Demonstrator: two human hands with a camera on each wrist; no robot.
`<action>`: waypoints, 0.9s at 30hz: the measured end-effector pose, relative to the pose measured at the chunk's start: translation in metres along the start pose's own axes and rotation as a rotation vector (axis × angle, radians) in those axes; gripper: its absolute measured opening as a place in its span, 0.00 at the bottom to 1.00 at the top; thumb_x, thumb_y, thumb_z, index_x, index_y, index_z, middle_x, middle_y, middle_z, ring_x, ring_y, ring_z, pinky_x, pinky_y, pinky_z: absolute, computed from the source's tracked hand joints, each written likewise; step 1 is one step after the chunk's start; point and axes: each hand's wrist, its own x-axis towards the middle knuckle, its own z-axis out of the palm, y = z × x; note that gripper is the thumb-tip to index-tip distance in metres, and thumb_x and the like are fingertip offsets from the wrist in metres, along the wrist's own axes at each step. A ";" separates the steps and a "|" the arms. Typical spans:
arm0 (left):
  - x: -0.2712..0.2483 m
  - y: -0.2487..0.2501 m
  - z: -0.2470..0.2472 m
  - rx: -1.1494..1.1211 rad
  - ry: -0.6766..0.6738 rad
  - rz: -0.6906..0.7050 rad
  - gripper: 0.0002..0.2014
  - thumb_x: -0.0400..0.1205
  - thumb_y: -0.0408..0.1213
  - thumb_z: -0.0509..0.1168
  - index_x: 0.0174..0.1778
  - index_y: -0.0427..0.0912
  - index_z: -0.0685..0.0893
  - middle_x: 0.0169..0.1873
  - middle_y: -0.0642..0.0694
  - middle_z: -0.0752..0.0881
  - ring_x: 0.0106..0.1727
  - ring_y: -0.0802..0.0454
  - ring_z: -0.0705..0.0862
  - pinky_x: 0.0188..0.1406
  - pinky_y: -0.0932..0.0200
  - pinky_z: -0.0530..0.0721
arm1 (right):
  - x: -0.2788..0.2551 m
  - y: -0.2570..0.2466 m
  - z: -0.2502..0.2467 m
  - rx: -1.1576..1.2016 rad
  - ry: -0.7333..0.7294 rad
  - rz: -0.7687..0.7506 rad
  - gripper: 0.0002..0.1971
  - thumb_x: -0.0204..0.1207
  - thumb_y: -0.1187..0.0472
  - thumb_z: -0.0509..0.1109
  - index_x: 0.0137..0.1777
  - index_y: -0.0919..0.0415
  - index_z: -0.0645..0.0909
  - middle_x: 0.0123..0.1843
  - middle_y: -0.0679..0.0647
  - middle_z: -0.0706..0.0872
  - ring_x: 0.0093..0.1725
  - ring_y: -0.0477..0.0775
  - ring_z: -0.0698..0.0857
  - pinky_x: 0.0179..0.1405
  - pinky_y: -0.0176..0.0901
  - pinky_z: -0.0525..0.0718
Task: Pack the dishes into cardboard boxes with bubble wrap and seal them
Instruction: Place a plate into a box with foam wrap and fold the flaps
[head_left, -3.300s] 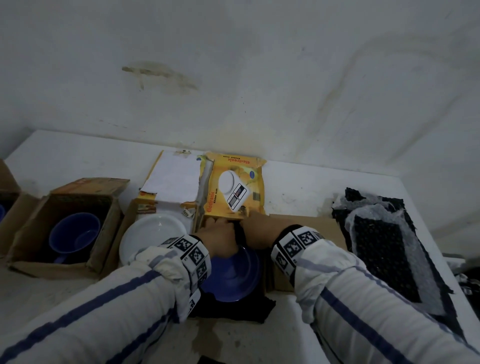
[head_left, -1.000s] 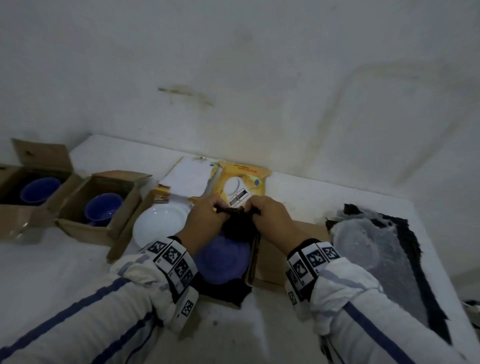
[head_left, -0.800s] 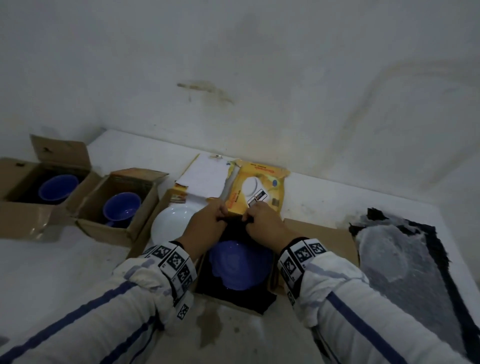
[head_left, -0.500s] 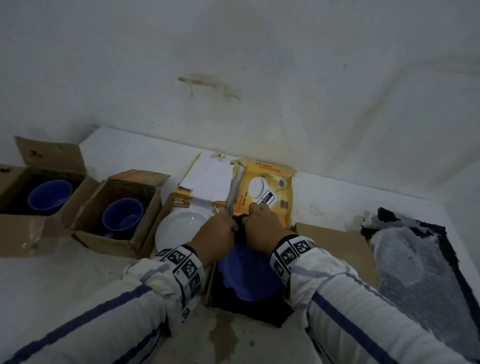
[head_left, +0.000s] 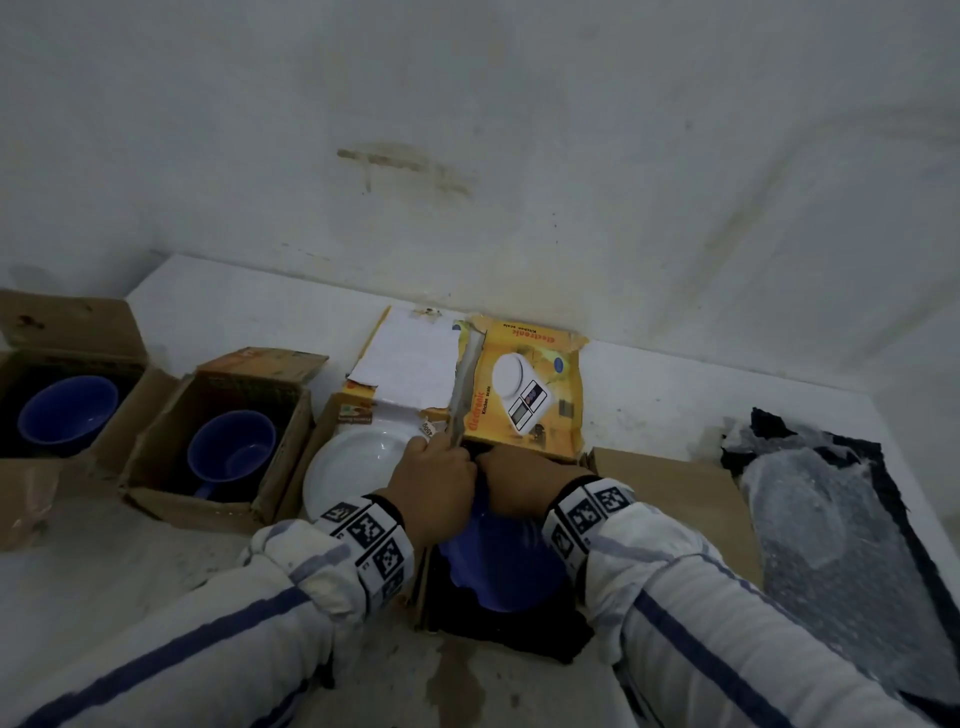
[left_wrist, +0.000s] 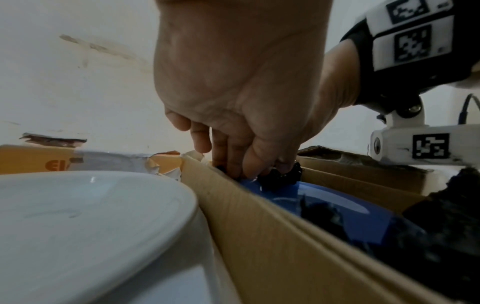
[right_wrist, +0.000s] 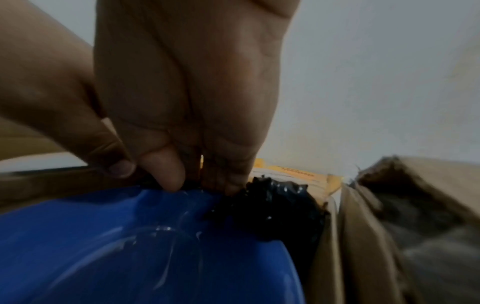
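At centre frame, the left hand (head_left: 436, 480) and right hand (head_left: 519, 480) meet at the far edge of the blue plate (head_left: 506, 561), each grip pinching the black bubble wrap (right_wrist: 270, 203) bunched there. The plate sits inside an open cardboard box (left_wrist: 259, 236), beside a white plate (head_left: 353, 467) to its left on the counter (head_left: 234, 322).

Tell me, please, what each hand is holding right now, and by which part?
Both the left hand and right hand pinch the black bubble wrap by its far edge, at the far rim of the blue plate in the cardboard box.
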 end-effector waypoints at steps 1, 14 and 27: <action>0.000 0.003 -0.005 -0.036 -0.054 -0.019 0.08 0.69 0.38 0.69 0.44 0.45 0.86 0.44 0.48 0.85 0.51 0.43 0.81 0.50 0.50 0.75 | -0.002 0.003 -0.002 0.065 0.048 0.004 0.18 0.78 0.68 0.62 0.67 0.65 0.76 0.64 0.63 0.81 0.60 0.63 0.81 0.57 0.49 0.78; 0.045 0.097 -0.038 -0.423 0.034 -0.009 0.11 0.80 0.37 0.58 0.56 0.44 0.79 0.53 0.41 0.80 0.54 0.38 0.79 0.43 0.52 0.70 | -0.095 0.089 0.010 0.391 0.516 0.211 0.15 0.75 0.68 0.63 0.59 0.63 0.83 0.60 0.62 0.85 0.62 0.61 0.81 0.57 0.43 0.75; 0.094 0.245 -0.045 -0.370 0.034 0.081 0.18 0.82 0.43 0.56 0.67 0.44 0.77 0.67 0.43 0.75 0.67 0.40 0.71 0.64 0.49 0.72 | -0.206 0.236 0.107 0.366 0.545 0.615 0.15 0.80 0.67 0.58 0.65 0.64 0.78 0.67 0.62 0.74 0.65 0.62 0.77 0.65 0.48 0.75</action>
